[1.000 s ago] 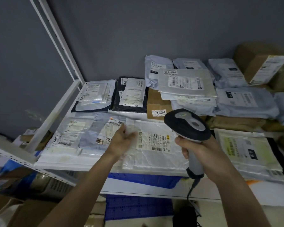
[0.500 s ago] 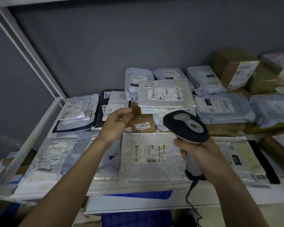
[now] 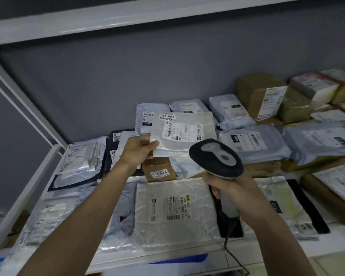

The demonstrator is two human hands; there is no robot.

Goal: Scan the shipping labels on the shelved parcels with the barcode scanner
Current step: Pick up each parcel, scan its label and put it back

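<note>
My left hand (image 3: 138, 151) pinches the lower left corner of a flat silvery mailer (image 3: 184, 134) and holds it tilted up over the rear parcels; its white shipping label (image 3: 182, 131) faces me. My right hand (image 3: 230, 185) grips the handle of the black-and-grey barcode scanner (image 3: 216, 159), whose head sits just right of and below that mailer, pointing away from me. A larger silvery parcel (image 3: 174, 212) with a label lies flat on the shelf between my arms.
Grey poly mailers (image 3: 253, 144) and brown cardboard boxes (image 3: 260, 94) crowd the back and right of the white shelf (image 3: 337, 244). A small box marked 1834 (image 3: 159, 171) sits under the lifted mailer. Bagged parcels (image 3: 80, 158) lie at left. An upper shelf beam (image 3: 127, 14) runs overhead.
My left hand left the front parcel, reached toward the back and took hold of the silvery mailer, lifting its corner. The scanner stayed in my right hand. The view tilted upward.
</note>
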